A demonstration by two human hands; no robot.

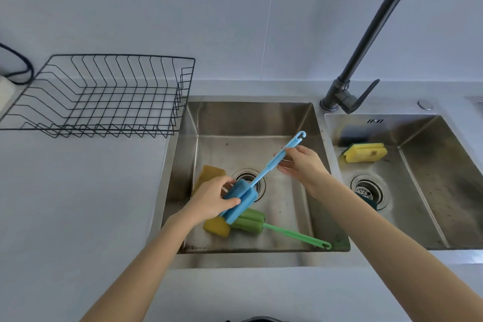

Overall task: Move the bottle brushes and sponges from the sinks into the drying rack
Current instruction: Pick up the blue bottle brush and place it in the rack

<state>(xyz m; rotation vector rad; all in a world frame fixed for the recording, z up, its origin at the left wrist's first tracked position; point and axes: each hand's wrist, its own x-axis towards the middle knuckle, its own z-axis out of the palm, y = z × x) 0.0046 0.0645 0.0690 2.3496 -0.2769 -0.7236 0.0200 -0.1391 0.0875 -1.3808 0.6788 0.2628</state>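
Above the left sink (308, 123), I hold the blue bottle brush (257, 180) with both hands: left hand (213, 197) closed on its soft, squashy foam head, right hand (300, 165) pinching the light, stiff, probably slippery plastic handle, the surer hold.

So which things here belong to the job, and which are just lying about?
Job: blue brush, held by left hand and right hand; green brush; yellow sponges; drying rack; sinks.
Lying about: tap, black cable.

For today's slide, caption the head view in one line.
Both hands lift the blue sponge-headed bottle brush above the left steel sink; black wire drying rack holds nothing.
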